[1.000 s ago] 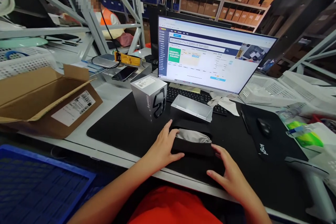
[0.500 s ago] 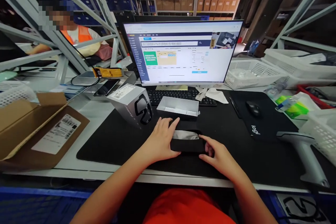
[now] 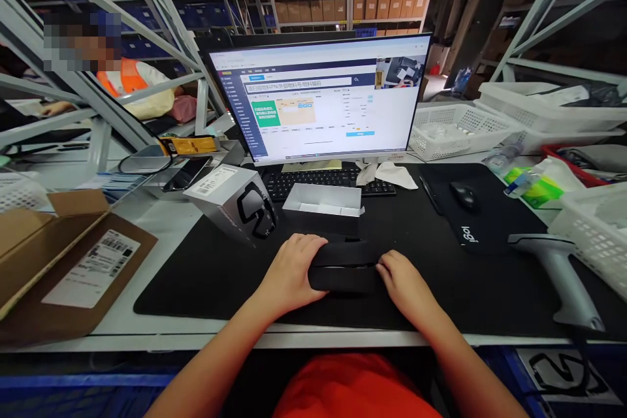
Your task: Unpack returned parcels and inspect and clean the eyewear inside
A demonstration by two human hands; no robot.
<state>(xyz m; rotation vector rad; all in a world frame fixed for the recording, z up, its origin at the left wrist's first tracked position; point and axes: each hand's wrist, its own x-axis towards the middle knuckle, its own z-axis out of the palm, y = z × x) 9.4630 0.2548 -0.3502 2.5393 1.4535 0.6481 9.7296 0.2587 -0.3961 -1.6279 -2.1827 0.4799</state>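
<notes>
A black case (image 3: pixel 343 277) lies on the desk mat in front of me, its lid down with a thin gap along the front seam. My left hand (image 3: pixel 292 272) is wrapped round the case's left end, thumb in front and fingers over the top. At the right end, my right hand (image 3: pixel 402 279) has its fingers curled in a pinch against the corner by the seam. What sits between those fingertips is too small to make out. Behind the case is an open light-grey box tray (image 3: pixel 323 201). A grey printed box (image 3: pixel 230 204) stands tilted to its left.
A monitor (image 3: pixel 318 104) and keyboard (image 3: pixel 313 177) stand behind. To the right are a mouse (image 3: pixel 463 196), a barcode scanner (image 3: pixel 556 268) and white baskets (image 3: pixel 460 130). An open cardboard box (image 3: pixel 105 274) sits left. A person in an orange vest (image 3: pixel 130 76) is beyond the frame.
The case's lid has come down over the silvery-grey contents that showed before. My right hand's fingers have closed in at the case's right end. The view has shifted slightly.
</notes>
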